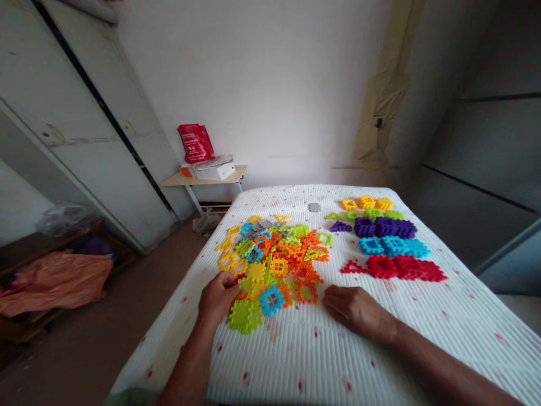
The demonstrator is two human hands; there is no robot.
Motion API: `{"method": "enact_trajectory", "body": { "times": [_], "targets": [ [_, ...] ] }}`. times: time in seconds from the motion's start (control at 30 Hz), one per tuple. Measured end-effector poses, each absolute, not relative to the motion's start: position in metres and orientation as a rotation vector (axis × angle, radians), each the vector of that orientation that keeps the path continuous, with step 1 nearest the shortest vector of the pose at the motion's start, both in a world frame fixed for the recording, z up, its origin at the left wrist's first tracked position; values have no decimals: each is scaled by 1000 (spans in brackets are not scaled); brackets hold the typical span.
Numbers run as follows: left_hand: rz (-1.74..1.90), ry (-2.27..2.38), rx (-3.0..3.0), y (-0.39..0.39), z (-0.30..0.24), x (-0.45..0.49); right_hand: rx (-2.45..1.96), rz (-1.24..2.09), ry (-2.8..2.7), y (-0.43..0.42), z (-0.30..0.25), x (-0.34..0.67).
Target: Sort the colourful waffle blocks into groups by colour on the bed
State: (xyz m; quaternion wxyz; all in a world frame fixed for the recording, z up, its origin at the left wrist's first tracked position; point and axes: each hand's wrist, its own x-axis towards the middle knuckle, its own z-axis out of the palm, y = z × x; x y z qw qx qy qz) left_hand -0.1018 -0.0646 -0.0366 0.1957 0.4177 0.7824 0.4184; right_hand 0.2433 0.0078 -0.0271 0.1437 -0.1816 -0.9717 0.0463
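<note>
a mixed pile of toy pieces (279, 266) is spread over the left half of the white cover (325, 361), and its near part is flanked by the two hands. the left hand (218, 296) is set against the pile's near left edge, with its fingertips at the pieces there; the green piece (245, 316) is found just beside it, nearer the person, and the blue piece (271, 300) lies farther to its right. whether anything is gripped by that hand cannot be told. the right hand (355, 310) is rested on the cover, fingers curled, and whether anything is enclosed cannot be seen; the orange piece (306, 292) at the pile's right edge lies just to its left. by position, the green piece is more easily reached by the left hand, the orange piece by the right. beyond the right hand, farther off and to the right, the red row (416, 268) is laid with its long axis running left to right; the blue row (395, 247) and the purple row (389, 226) are placed behind it, roughly parallel.
</note>
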Motion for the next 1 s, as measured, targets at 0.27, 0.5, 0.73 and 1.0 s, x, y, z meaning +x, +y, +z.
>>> {"method": "enact_trajectory", "body": {
  "times": [0.27,0.5,0.73,1.0],
  "targets": [
    [1592,1831,827,-61,-27,-87,-538,158,-2811,9,-31,243],
    [1666,1720,757,-55,-30,-89,-529,160,-2778,10,-32,242],
    [1889,1527,695,-49,-27,-85,-534,161,-2778,10,-31,241],
    [1916,1554,844,-44,-32,-84,-556,172,-2777,11,-34,243]
  ]
}}
